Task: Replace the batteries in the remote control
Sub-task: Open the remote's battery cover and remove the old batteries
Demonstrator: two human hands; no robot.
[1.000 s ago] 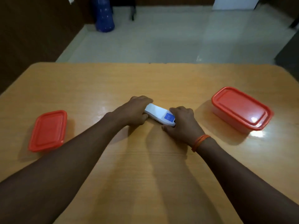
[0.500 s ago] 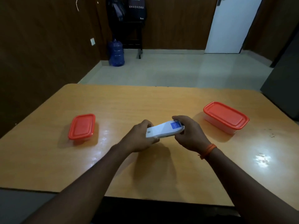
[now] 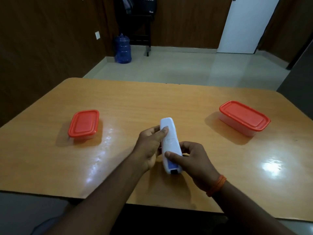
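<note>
Wooden table (image 3: 169, 102): two red-lidded containers (image 3: 83, 123), contents apparently hidden.

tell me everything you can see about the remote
The remote is a long white plastic-looking body with a seam across its back, a blue label and a dark window at its near end. It is held above the table, lengthwise away from the person. The left hand grips its upper part, thumb on it; the right hand holds its lower part.

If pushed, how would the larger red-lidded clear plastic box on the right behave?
The larger red-lidded clear plastic box probably slides rather than tips: it sits low and wide on the glossy wooden table. It looks light, though its contents cannot be seen. Likely rigid.
</note>
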